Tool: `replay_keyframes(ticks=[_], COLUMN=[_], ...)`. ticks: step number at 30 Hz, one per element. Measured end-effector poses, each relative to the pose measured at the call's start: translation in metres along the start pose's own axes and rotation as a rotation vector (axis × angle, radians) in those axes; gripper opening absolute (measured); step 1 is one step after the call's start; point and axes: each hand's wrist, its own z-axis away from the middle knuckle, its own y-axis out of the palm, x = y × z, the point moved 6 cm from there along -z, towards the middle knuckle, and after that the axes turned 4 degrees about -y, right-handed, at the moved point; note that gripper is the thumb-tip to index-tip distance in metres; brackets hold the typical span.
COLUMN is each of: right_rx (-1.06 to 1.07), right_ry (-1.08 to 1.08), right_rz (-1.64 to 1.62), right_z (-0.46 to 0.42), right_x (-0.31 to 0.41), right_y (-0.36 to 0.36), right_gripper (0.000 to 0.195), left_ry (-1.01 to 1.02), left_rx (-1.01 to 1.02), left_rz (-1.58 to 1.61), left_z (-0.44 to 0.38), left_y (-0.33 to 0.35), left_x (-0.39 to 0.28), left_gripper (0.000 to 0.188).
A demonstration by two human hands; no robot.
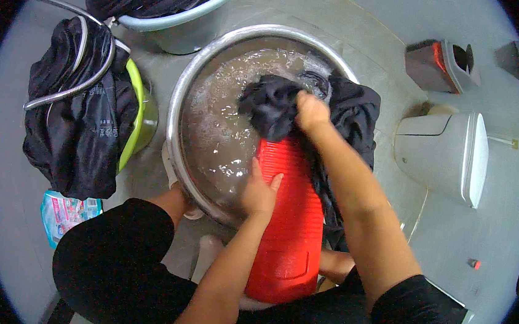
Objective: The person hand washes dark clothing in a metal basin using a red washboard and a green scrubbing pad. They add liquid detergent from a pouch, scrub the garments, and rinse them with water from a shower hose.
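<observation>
My left hand (260,192) grips the left edge of a red ribbed plastic washboard (288,248), thumb on its face and fingers over the side. The washboard slopes from between my legs into a round metal basin (178,113) of murky, sudsy water. My right hand (311,112) is closed on a bunched wet black cloth (271,107) at the washboard's upper end, over the water. More black fabric (355,112) hangs over the basin's right rim and runs down along the washboard's right side. I cannot tell whether both are one garment.
To the left, black garments (77,132) with printed writing overhang a yellow-green bucket (140,119); a metal shower hose (68,94) lies across them. A light-blue tub (178,27) holds dark clothes. A teal pouch (69,215) lies below. Right stand a white lidded container (432,149) and a bin (429,68).
</observation>
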Motion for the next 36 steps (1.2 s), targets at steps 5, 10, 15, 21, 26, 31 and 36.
replay_keyframes(ticks=[5,10,15,21,26,31,36], right_rx=[-0.178,-0.366,-0.434,-0.627,-0.583,-0.504,-0.318], right_ry=[0.369,0.322,0.633,0.673,0.510,0.656,0.671], right_rz=[-0.262,-0.291,-0.331,-0.685,-0.820,-1.002,-1.375], right_z=[-0.024,0.016,0.107,0.200,0.236,0.274,0.314], right_x=[-0.116,-0.190,-0.323,-0.346,-0.280,-0.302,-0.347], right_y=[-0.085,-0.122,-0.150,-0.129,-0.184,-0.183,-0.106], right_gripper=[0.032,0.037,0.043,0.032,0.028,0.026,0.024], left_ry=[0.037,0.121,0.094,0.131,0.124,0.191,0.398], left_rx=[0.026,-0.084,-0.073,-0.067,-0.130,-0.206,-0.431], left_rz=[0.177,0.423,0.483,0.425,0.300,0.202,-0.220], left_z=[0.000,-0.002,0.012,0.001,-0.024,-0.040,0.013], left_y=[0.001,0.004,-0.018,-0.034,-0.066,-0.092,-0.101], left_x=[0.008,0.024,0.033,0.046,0.084,0.088,0.021], left_gripper=[0.077,0.069,0.069,0.068,0.063,0.058,0.056])
